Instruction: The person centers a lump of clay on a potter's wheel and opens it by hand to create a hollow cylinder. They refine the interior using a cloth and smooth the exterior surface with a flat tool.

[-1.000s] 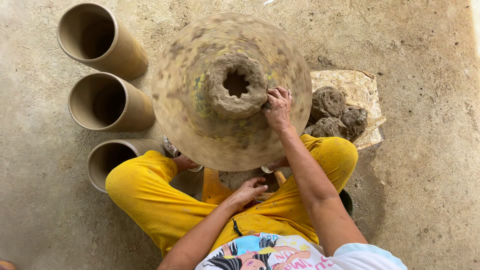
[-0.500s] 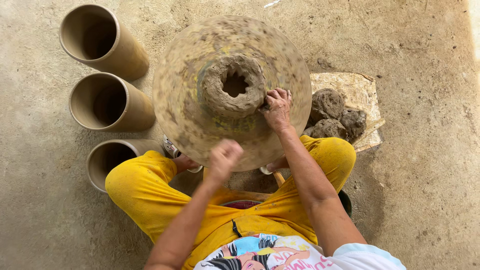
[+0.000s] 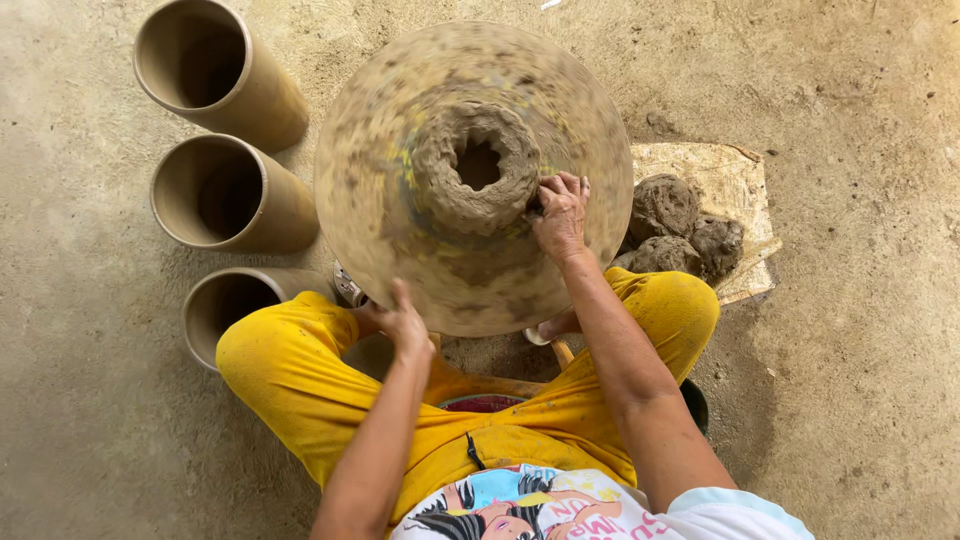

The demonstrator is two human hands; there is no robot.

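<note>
Rough clay ring (image 3: 478,170), hollow centre, sits mid of round clay-smeared wheel (image 3: 400,240); wheel blurred w/ spin, near person's knees.

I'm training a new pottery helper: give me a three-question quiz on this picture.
1. True or false: the right hand touches the clay ring on the wheel.
2. How many open cylinders stand left of the wheel: A two, B three, C five?
3. Fill in: the left hand is at the wheel's near ____.

Key: 1 true. 2 B, three cylinders. 3 edge.
</note>
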